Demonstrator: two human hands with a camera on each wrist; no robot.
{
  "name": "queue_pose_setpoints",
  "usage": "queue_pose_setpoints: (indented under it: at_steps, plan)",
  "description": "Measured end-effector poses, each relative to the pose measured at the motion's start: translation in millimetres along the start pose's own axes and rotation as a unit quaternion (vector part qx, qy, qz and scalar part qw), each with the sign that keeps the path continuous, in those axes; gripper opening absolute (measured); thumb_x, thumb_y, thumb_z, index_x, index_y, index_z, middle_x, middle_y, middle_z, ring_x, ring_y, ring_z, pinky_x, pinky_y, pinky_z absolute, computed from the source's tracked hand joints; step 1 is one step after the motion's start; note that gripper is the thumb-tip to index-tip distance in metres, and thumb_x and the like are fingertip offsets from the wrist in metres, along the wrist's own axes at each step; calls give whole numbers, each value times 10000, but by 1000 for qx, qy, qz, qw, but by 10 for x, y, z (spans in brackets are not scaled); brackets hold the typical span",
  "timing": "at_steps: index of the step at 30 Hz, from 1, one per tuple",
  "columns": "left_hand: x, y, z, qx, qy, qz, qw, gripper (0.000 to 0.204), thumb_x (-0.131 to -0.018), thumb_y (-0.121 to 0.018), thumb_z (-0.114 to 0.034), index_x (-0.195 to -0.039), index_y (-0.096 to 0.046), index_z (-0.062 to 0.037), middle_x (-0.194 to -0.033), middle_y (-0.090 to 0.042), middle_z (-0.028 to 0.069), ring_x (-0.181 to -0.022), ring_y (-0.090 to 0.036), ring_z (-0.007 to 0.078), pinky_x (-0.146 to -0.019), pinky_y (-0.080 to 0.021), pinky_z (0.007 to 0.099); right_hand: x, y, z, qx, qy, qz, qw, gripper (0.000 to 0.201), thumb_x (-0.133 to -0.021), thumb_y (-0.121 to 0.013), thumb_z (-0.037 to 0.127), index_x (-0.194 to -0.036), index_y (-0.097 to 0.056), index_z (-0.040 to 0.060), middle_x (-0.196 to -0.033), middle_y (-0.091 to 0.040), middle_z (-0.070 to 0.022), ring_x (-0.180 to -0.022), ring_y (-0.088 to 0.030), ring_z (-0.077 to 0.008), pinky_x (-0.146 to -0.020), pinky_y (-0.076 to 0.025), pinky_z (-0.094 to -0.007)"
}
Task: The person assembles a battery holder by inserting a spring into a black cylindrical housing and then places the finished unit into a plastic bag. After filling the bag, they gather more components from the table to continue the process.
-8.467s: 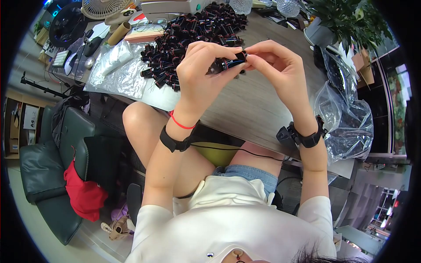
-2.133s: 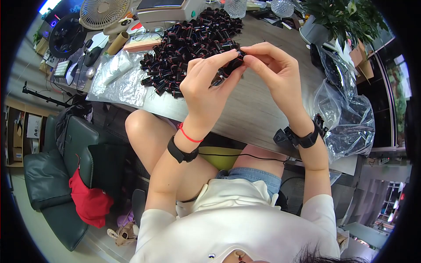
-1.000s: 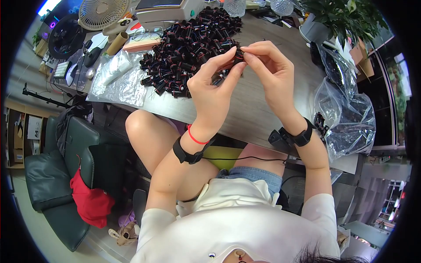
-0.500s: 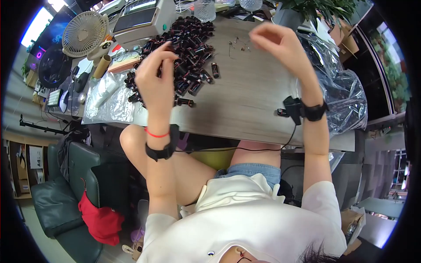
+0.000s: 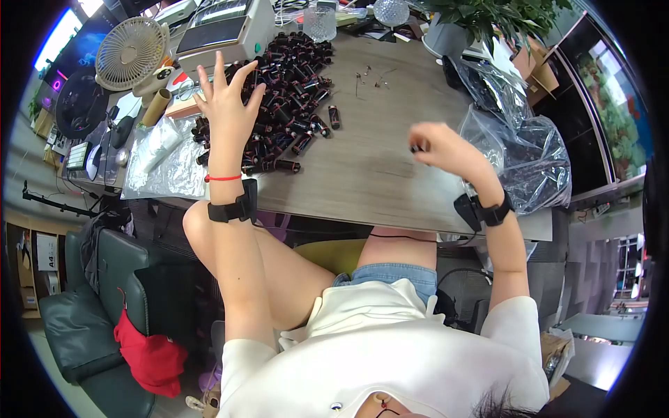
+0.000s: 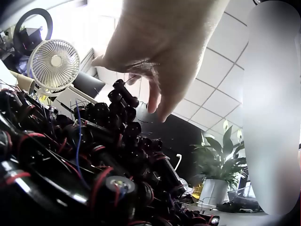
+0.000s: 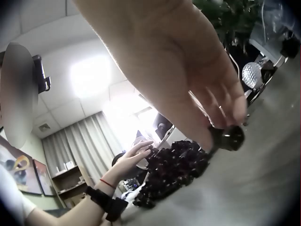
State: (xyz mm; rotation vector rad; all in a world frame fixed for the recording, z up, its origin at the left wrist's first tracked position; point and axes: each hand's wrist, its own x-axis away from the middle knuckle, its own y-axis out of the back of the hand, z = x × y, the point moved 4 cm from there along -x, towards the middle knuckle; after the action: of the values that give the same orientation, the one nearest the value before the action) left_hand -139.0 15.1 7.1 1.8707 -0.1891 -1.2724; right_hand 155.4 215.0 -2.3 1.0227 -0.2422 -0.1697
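A large heap of small black cylinders [image 5: 289, 104] with red rings and thin wires covers the left middle of the table. Over its left side my left hand [image 5: 226, 111] hovers with fingers spread, holding nothing. The left wrist view has the left hand [image 6: 155, 56] above the heap [image 6: 99, 155], fingers pointing down. Farther right, above the bare tabletop, my right hand [image 5: 449, 150] pinches one black cylinder [image 7: 229, 138] between thumb and fingers; its end shows in the right wrist view. A single cylinder [image 5: 334, 117] lies just right of the heap.
Thin wired bits [image 5: 373, 76] lie near the far middle of the table [image 5: 348, 188]. Clear plastic bags sit on the left [image 5: 164, 157] and right [image 5: 529, 160]. A fan [image 5: 132, 52], a white box-shaped machine [image 5: 226, 35] and a potted plant [image 5: 446, 35] stand behind.
Until a second ago both hands worked together on one black cylinder. They have since parted: the left went left over the heap and spread its fingers, the right came down toward the front edge.
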Motion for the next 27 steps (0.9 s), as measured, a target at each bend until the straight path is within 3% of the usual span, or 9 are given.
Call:
queue_pose_setpoints:
  at_steps: [5, 7, 9, 13, 16, 20, 22, 24, 27]
  plan:
    - [-60, -122, 164, 128, -21, -39, 991, 523, -872, -683, -387, -1354, -537, -248, -1537, -326, 157, -1408, -240, 494, -1063, -233, 696, -591, 218, 344, -141, 92, -184, 968, 259, -779, -712, 73, -1004, -599, 13, -820, -662, -49, -775, -648, -142, -660, -504, -292]
    - [-54, -261, 281, 260, 7, -11, 966, 557, -877, -669, -424, -1379, -510, -244, -1543, -301, 185, -1406, -228, 511, -1064, -214, 704, -881, 268, 228, -165, 98, -216, 957, 262, -793, -717, 88, -1023, -612, 17, -838, -675, -42, -788, -650, -130, -670, -508, -286]
    - [-59, -203, 250, 241, 18, -22, 970, 563, -878, -663, -439, -1380, -509, -235, -1538, -303, 198, -1402, -237, 510, -1069, -224, 686, -1157, 340, -86, -130, 66, -318, 937, 275, -802, -732, 106, -1041, -628, 19, -884, -687, -44, -815, -651, -119, -693, -505, -259]
    - [-90, 33, 81, 167, 67, -79, 981, 604, -872, -662, -456, -1392, -491, -202, -1516, -323, 224, -1384, -278, 492, -1082, -260, 622, -1534, 342, -566, -185, 36, -343, 920, 261, -761, -764, 142, -965, -656, 21, -865, -696, -58, -763, -659, -139, -691, -522, -278]
    - [-6, 306, 45, 61, 134, -154, 977, 659, -853, -688, -433, -1413, -457, -172, -1491, -355, 224, -1365, -325, 462, -1087, -291, 568, -1572, 334, -311, -237, 42, -302, 922, 241, -777, -772, 125, -957, -642, 29, -842, -678, -32, -781, -631, -102, -691, -495, -248]
    - [142, 462, -331, 137, 49, -127, 981, 700, -824, -722, -392, -1402, -448, -107, -1440, -405, 208, -1328, -385, 396, -1071, -328, 506, -1401, 274, 449, -284, 79, -189, 937, 218, -773, -792, 108, -888, -615, 52, -799, -636, 6, -735, -569, -52, -646, -442, -211]
    - [182, 325, -585, 345, -42, -37, 937, 686, -800, -750, -346, -1365, -474, -70, -1359, -468, 192, -1243, -453, 370, -1022, -373, 483, -1294, 222, 760, -288, 106, -180, 935, 218, -774, -794, 109, -876, -608, 54, -796, -627, 12, -728, -557, -46, -637, -430, -204]
    - [213, 277, -695, 341, -44, -45, 938, 655, -808, -746, -332, -1348, -491, -64, -1341, -483, 192, -1197, -487, 362, -987, -401, 466, -1226, 151, 945, -293, 156, -172, 927, 222, -776, -797, 112, -852, -595, 58, -791, -608, 25, -713, -532, -34, -619, -405, -192]
    - [204, 310, -713, 332, -66, -69, 938, 593, -822, -738, -303, -1315, -524, -53, -1304, -512, 191, -1104, -554, 345, -919, -456, 432, -1282, 103, 875, -299, 121, -172, 931, 229, -775, -801, 113, -852, -591, 63, -799, -604, 29, -717, -529, -28, -620, -400, -181]
